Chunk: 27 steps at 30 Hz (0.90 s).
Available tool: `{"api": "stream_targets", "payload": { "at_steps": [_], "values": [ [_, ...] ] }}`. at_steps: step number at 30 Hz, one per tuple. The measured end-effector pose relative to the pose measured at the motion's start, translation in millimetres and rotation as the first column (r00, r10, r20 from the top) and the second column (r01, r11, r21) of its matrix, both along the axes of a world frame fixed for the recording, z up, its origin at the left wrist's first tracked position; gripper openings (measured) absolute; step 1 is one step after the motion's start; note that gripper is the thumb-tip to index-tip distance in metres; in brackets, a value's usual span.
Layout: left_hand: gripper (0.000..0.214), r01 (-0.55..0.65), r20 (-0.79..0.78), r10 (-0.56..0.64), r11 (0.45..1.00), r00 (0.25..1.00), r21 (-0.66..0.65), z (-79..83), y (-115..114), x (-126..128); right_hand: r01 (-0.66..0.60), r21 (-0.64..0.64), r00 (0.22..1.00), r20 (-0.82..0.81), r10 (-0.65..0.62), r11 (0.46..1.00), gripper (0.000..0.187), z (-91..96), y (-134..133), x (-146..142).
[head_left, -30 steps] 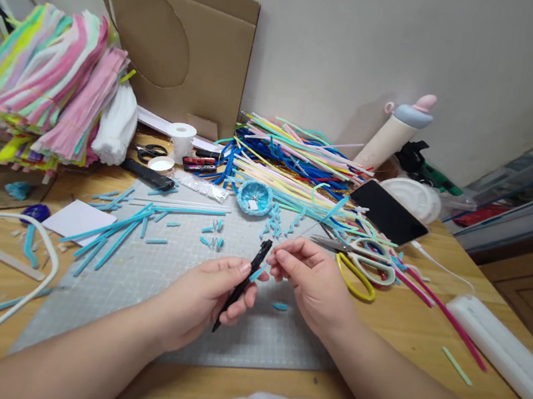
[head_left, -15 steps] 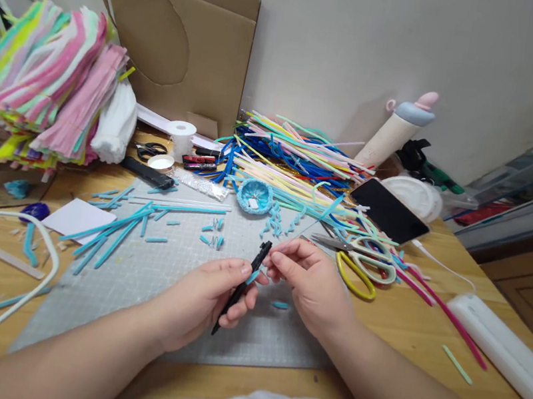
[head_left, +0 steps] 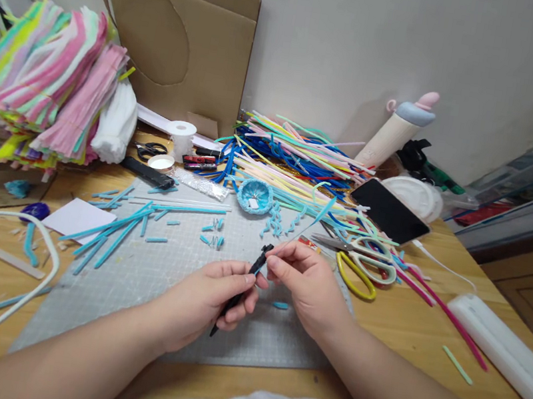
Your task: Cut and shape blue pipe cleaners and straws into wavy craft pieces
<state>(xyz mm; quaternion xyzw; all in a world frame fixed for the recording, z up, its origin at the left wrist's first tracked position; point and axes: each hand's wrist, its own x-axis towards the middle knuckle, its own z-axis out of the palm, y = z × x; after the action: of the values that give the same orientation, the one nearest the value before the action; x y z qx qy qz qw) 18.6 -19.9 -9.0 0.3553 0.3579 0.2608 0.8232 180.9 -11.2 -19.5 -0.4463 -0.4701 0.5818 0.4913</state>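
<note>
My left hand is closed round a black pen, which points up and to the right over the grey cutting mat. My right hand pinches a thin blue pipe cleaner against the pen's upper end; the free end of the pipe cleaner sticks up towards the back right. A short blue piece lies on the mat just under my right hand. Further back on the mat sits a small round blue woven piece.
Cut blue pipe cleaner bits lie on the mat's left. A heap of coloured pipe cleaners, scissors, a black phone and a bottle stand behind right. Pastel bundles and cardboard fill the back left.
Both hands have drawn slightly closer together and lower. The pipe cleaner's free end now rises more steeply from my right fingers.
</note>
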Motion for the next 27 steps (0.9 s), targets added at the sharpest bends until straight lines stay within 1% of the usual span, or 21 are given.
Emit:
{"api": "stream_targets", "payload": {
  "at_steps": [3, 7, 10, 13, 15, 17, 18, 19, 20, 21, 22, 23, 24, 25, 26, 27],
  "values": [
    [0.018, 0.009, -0.02, -0.008, 0.999, 1.0, 0.033, -3.0, 0, -1, -0.005, -0.002, 1.0, 0.007, 0.005, 1.0, 0.014, 0.4, 0, 0],
    [0.022, 0.047, -0.132, -0.028, 0.989, 0.991, 0.143, -4.7, 1, -1, -0.005, 0.021, 0.999, 0.035, 0.004, 1.0, 0.014, 0.9, 0, 0],
    [0.024, 0.083, -0.237, -0.033, 0.975, 0.971, 0.206, -2.0, 0, -1, -0.007, 0.084, 0.995, 0.097, -0.001, 0.996, 0.012, 3.6, 1, 3],
    [0.024, 0.104, -0.318, -0.016, 0.96, 0.948, 0.26, 1.8, -1, -2, -0.013, 0.197, 0.989, 0.147, -0.017, 0.98, 0.008, 8.6, 4, 9],
    [0.025, 0.123, -0.361, -0.002, 0.942, 0.932, 0.311, 3.2, -2, -3, -0.026, 0.245, 0.983, 0.18, -0.019, 0.969, 0.007, 11.6, 6, 15],
    [0.027, 0.145, -0.408, 0.016, 0.922, 0.913, 0.36, 3.2, -2, -4, 0.024, 0.276, 0.98, 0.185, -0.077, 0.961, 0.012, 13.4, 9, 20],
    [0.027, 0.155, -0.429, 0.023, 0.913, 0.903, 0.377, 2.9, -2, -5, 0.089, 0.306, 0.973, 0.178, -0.148, 0.948, 0.019, 14.0, 10, 23],
    [0.028, 0.162, -0.444, 0.031, 0.907, 0.895, 0.389, 2.5, -2, -6, 0.173, 0.36, 0.953, 0.173, -0.248, 0.917, 0.027, 14.5, 11, 25],
    [0.028, 0.164, -0.453, 0.038, 0.902, 0.89, 0.399, 2.1, -2, -6, 0.258, 0.443, 0.914, 0.177, -0.366, 0.859, 0.035, 15.1, 11, 27],
    [0.028, 0.163, -0.457, 0.045, 0.899, 0.888, 0.406, 1.8, -2, -7, 0.312, 0.547, 0.854, 0.197, -0.482, 0.777, 0.042, 16.1, 10, 29],
    [0.029, 0.161, -0.459, 0.051, 0.897, 0.887, 0.412, 1.7, -1, -7, 0.314, 0.657, 0.779, 0.234, -0.582, 0.685, 0.047, 17.5, 9, 31],
    [0.029, 0.158, -0.459, 0.057, 0.895, 0.887, 0.417, 1.8, -1, -7, 0.25, 0.755, 0.701, 0.291, -0.652, 0.606, 0.05, 19.3, 7, 32],
    [0.029, 0.154, -0.458, 0.063, 0.894, 0.887, 0.42, 2.1, -1, -7, 0.129, 0.827, 0.628, 0.36, -0.69, 0.548, 0.05, 21.4, 6, 33],
    [0.028, 0.151, -0.457, 0.066, 0.894, 0.887, 0.422, 2.4, 0, -7, -0.026, 0.857, 0.565, 0.437, -0.7, 0.514, 0.046, 23.5, 4, 34],
    [0.028, 0.147, -0.453, 0.069, 0.894, 0.889, 0.424, 2.8, 0, -8, -0.181, 0.848, 0.512, 0.513, -0.688, 0.498, 0.04, 25.5, 2, 34],
    [0.027, 0.142, -0.449, 0.071, 0.895, 0.891, 0.424, 3.2, 0, -8, -0.313, 0.812, 0.47, 0.583, -0.663, 0.493, 0.031, 27.2, 1, 34]
  ]
}}
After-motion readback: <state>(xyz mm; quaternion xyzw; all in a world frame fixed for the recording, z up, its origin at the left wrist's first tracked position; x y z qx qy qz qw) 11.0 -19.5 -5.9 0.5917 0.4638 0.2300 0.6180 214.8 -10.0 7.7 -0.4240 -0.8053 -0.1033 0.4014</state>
